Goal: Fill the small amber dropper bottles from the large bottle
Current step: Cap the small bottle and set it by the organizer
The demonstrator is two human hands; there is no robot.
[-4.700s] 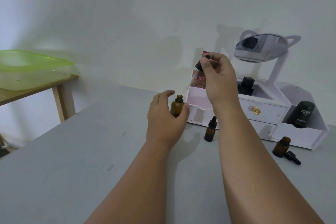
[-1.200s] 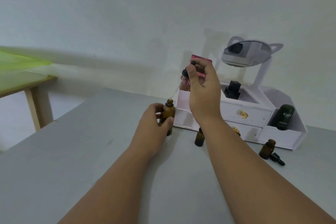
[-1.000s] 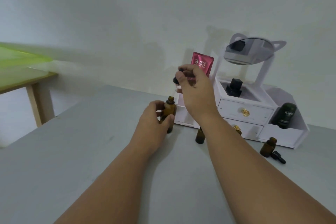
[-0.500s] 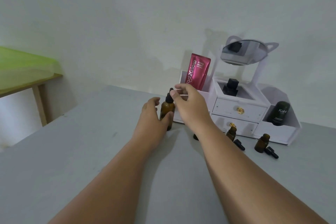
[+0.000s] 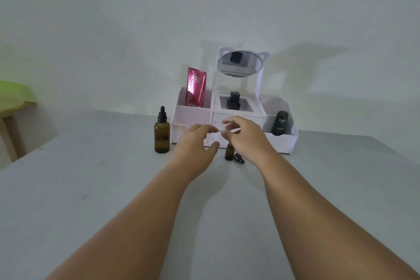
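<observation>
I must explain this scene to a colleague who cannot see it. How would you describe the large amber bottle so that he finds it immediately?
Start at the white plastic desk organiser against the wall. Just left of it, on the grey table, stands the large amber glass bottle, upright, with a black dropper cap. It is far taller than the small amber bottle.

The large bottle (image 5: 161, 136) in front of me is amber brown glass with a black dropper cap (image 5: 162, 114). The small bottle (image 5: 229, 153) is the same amber, and its loose cap (image 5: 239, 158) is black. My table (image 5: 91, 188) is plain pale grey. The organiser (image 5: 281, 143) is white, holding a magenta sachet (image 5: 196, 90) with white lettering, a black square-topped bottle (image 5: 233, 100) and a dark green tube (image 5: 281, 123) with white lettering. The sheet (image 5: 13, 93) on the side table is lime green.
</observation>
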